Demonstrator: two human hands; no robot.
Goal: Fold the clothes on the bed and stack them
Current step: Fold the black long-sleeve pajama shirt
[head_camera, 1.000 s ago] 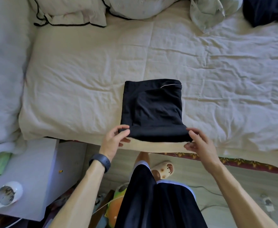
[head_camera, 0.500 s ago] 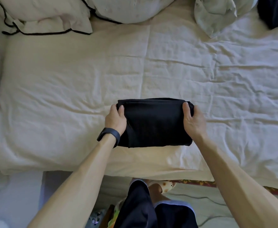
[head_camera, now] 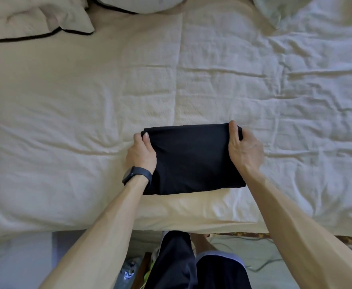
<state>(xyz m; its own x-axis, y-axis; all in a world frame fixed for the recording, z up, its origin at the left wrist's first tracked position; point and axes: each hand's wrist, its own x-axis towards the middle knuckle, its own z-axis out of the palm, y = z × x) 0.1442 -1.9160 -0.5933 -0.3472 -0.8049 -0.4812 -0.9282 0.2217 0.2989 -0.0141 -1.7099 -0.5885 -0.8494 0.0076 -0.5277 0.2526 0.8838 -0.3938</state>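
Note:
A black garment (head_camera: 192,160), folded into a compact rectangle, lies on the cream bed sheet (head_camera: 87,113) near the bed's front edge. My left hand (head_camera: 141,153) grips its left side, thumb on top at the far corner. My right hand (head_camera: 243,148) grips its right side, thumb over the far right corner and fingers hidden beneath the cloth. A dark watch sits on my left wrist.
A cream pillow with black piping (head_camera: 35,19) lies at the back left, and a white pillow (head_camera: 141,3) sits behind it. A pale green crumpled cloth (head_camera: 275,9) is at the back right. The bed's front edge (head_camera: 171,226) runs just before my legs.
The near half of the black garment was folded away from me over the far half, halving it. Both hands now hold its sides, and it sits slightly farther from the bed's edge.

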